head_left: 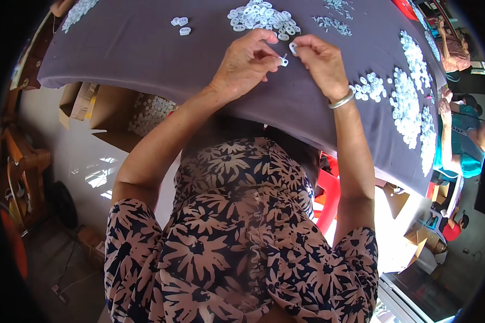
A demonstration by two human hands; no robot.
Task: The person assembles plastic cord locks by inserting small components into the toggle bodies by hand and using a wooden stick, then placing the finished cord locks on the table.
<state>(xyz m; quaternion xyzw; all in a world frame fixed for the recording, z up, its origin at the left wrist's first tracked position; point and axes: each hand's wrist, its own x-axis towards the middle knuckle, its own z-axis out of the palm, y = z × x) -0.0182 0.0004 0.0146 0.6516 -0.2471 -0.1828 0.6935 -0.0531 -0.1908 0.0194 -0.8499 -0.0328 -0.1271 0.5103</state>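
My left hand (248, 62) pinches a small white plastic piece (284, 62) between thumb and fingertips; a thin pin or post seems to stick up from it. Just to the right, my right hand (320, 59) grips another small white oval piece (292, 48) with a hole in it. The two pieces are close together but apart, held above the dark tablecloth. Right beyond my fingers lies a heap of white oval pieces (261, 16). Several matching white pieces (181, 23) sit in a little group to the left.
The purple-grey cloth (145, 54) covers the table. More white pieces (407, 107) are piled at the right, and small metal-looking parts (334, 24) lie at the far right. An open cardboard box (113, 116) of white pieces stands below the left edge. A person in teal (463, 140) sits at right.
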